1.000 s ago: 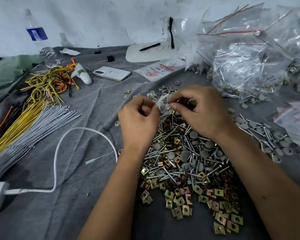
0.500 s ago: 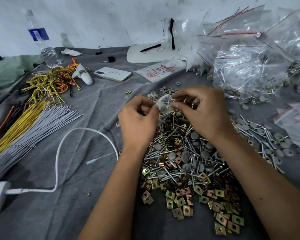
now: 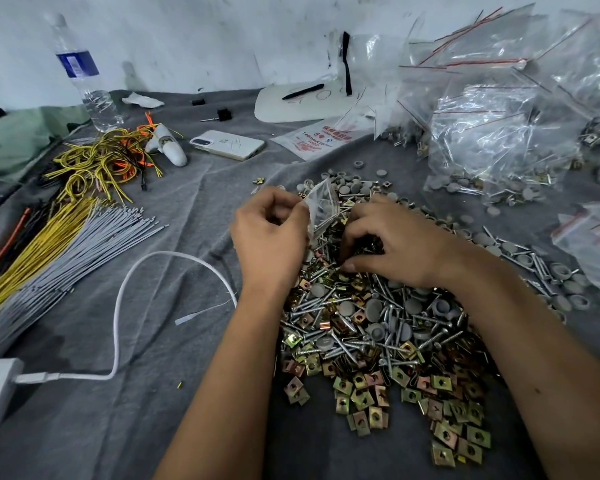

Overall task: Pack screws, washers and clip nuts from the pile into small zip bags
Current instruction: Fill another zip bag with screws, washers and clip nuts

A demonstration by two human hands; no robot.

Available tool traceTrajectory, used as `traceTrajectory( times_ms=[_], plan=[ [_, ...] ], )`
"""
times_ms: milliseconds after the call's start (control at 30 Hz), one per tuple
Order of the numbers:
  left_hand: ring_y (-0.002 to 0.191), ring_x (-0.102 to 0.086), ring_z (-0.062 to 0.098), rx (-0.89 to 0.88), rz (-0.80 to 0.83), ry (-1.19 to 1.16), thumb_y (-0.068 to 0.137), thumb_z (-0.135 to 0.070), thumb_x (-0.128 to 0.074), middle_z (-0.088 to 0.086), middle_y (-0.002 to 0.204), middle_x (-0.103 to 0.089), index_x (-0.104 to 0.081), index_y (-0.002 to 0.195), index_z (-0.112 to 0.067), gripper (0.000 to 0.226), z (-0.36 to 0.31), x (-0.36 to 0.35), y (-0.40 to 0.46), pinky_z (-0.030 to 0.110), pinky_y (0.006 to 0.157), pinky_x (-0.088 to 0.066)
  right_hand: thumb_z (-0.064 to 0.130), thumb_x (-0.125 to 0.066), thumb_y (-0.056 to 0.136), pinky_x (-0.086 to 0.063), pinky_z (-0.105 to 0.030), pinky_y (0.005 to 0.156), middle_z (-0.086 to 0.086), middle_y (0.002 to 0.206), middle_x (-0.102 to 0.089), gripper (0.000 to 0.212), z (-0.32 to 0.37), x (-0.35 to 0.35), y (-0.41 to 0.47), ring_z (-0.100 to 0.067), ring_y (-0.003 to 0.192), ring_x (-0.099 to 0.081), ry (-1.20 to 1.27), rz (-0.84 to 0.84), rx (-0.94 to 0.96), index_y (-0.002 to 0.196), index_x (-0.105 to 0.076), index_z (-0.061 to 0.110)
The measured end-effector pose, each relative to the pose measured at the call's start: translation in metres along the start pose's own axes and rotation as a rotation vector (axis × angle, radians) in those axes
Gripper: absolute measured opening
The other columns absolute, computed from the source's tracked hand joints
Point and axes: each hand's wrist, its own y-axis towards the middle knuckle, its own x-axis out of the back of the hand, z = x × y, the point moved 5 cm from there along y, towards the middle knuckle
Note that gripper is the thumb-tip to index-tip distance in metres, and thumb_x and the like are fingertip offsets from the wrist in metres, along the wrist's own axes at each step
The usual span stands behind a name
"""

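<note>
Two hands share the job: the right hand (image 3: 392, 244) claws, fingers curled, into the pile (image 3: 371, 317) directly beneath it, while the left hand (image 3: 271, 237) pinches the small zip bag (image 3: 321, 204) just beside, mouth tilted up and rightward.

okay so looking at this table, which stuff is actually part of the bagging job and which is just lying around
Part of the job:
- small zip bag, pinched in the left hand
- pile of screws, grey washers and clip nuts, with the right hand digging in it
- filled zip bags

Just lying about:
- water bottle
- phone
- yellow and grey wire bundles
- white charging cable
- black pen
</note>
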Motion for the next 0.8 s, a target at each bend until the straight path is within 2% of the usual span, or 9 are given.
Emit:
traceTrajectory(
  times_ms=[67,133,200,300,433,500,600,733,800],
  plan=[
    [0.053,-0.06,0.02,0.017,0.024,0.0,0.089,-0.004,-0.071,-0.001,0.059,-0.064,-0.069,0.076,-0.019,0.02,0.002,0.001,0.002,0.044,0.06,-0.054,0.04,-0.074,0.088,-0.036,-0.027,0.083,0.018,0.098,-0.056,0.01,0.001,0.003,0.0,-0.005,0.099,-0.048,0.05,-0.059,-0.003,0.089,-0.066,0.034],
    [0.055,-0.06,0.022,0.01,0.059,0.016,0.088,-0.005,-0.073,0.002,0.059,-0.065,-0.07,0.074,-0.019,0.02,0.003,0.001,0.003,0.045,0.063,-0.055,0.032,-0.073,0.091,-0.042,-0.016,0.077,0.02,0.092,-0.062,0.006,0.002,0.011,-0.003,0.003,0.089,-0.059,0.161,-0.187,-0.01,0.092,-0.069,0.027],
    [0.056,-0.062,0.03,-0.015,0.107,0.049,0.088,-0.007,-0.075,0.007,0.06,-0.065,-0.072,0.074,-0.019,0.018,0.002,-0.001,0.003,0.051,0.064,-0.059,0.023,-0.075,0.091,-0.043,-0.005,0.068,0.021,0.085,-0.066,0.004,0.004,0.021,-0.008,0.008,0.08,-0.064,0.247,-0.375,-0.009,0.095,-0.074,0.023],
    [0.061,-0.064,0.044,-0.048,0.15,0.094,0.089,-0.007,-0.075,0.015,0.063,-0.064,-0.072,0.076,-0.019,0.018,0.001,-0.005,0.001,0.057,0.059,-0.058,0.015,-0.077,0.089,-0.049,-0.006,0.071,0.019,0.086,-0.067,0.01,0.004,0.032,-0.013,0.004,0.083,-0.067,0.282,-0.552,-0.007,0.099,-0.077,0.017],
    [0.063,-0.064,0.046,-0.06,0.132,0.111,0.088,-0.007,-0.074,0.018,0.066,-0.063,-0.072,0.075,-0.02,0.019,-0.002,-0.006,-0.001,0.055,0.055,-0.057,0.01,-0.08,0.086,-0.052,-0.013,0.074,0.01,0.089,-0.074,0.014,0.008,0.033,-0.012,-0.003,0.084,-0.069,0.279,-0.562,0.004,0.098,-0.079,0.017],
    [0.062,-0.063,0.046,-0.06,0.12,0.105,0.088,-0.006,-0.074,0.019,0.065,-0.062,-0.072,0.075,-0.018,0.018,-0.003,-0.007,-0.002,0.053,0.054,-0.056,0.011,-0.083,0.083,-0.052,-0.011,0.07,0.01,0.085,-0.074,0.014,0.009,0.029,-0.011,-0.002,0.08,-0.069,0.297,-0.549,-0.011,0.095,-0.077,0.016],
    [0.062,-0.064,0.045,-0.081,0.108,0.086,0.088,-0.005,-0.074,0.021,0.065,-0.062,-0.073,0.077,-0.016,0.015,-0.006,-0.008,-0.004,0.049,0.053,-0.054,0.012,-0.085,0.081,-0.054,-0.011,0.072,0.011,0.085,-0.074,0.014,0.008,0.024,-0.009,0.001,0.08,-0.069,0.283,-0.536,-0.013,0.093,-0.078,0.016],
    [0.054,-0.061,0.029,-0.075,0.065,0.041,0.087,-0.007,-0.074,0.009,0.058,-0.062,-0.075,0.08,-0.014,0.011,-0.009,-0.009,-0.009,0.041,0.052,-0.052,0.018,-0.076,0.091,-0.052,-0.013,0.082,0.01,0.099,-0.078,0.017,0.009,0.019,-0.006,0.002,0.088,-0.07,0.213,-0.511,-0.014,0.107,-0.08,0.02],
    [0.055,-0.063,0.03,-0.034,0.025,-0.029,0.089,-0.007,-0.073,0.01,0.061,-0.066,-0.074,0.081,-0.013,0.01,-0.007,-0.009,-0.01,0.043,0.053,-0.054,0.027,-0.068,0.098,-0.05,-0.015,0.075,0.01,0.094,-0.078,0.017,0.009,0.017,-0.006,0.001,0.083,-0.069,0.244,-0.491,-0.024,0.108,-0.079,0.02]
  ],
)
